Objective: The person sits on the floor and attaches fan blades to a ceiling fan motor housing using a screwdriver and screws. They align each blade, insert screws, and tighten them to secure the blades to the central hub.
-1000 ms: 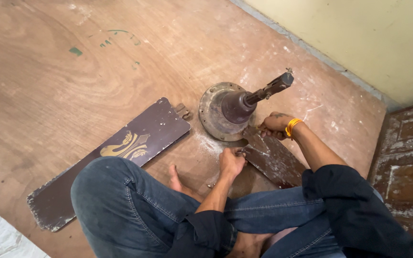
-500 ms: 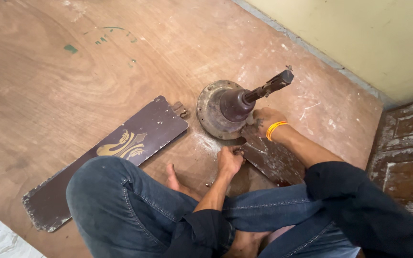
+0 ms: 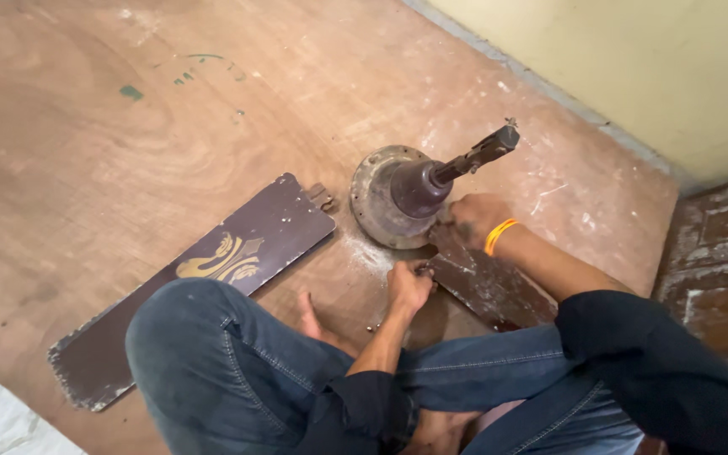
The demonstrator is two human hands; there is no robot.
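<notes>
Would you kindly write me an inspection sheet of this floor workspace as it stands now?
Surface: scuffed brown wooden floor, white dust and green paint flecks.
Job's things: ceiling fan motor lying flat, down-rod angled up to the right; near blade at the motor's edge; detached blade with gold motif lying left, apart from the motor.
Clutter: small metal bits by the bare foot.
Grippers: left hand at the near blade's root, contents unclear; right hand, orange wristband, against the motor rim.
Cables: nothing seen.
Surroundings: yellow wall; worn tiles to the right.
</notes>
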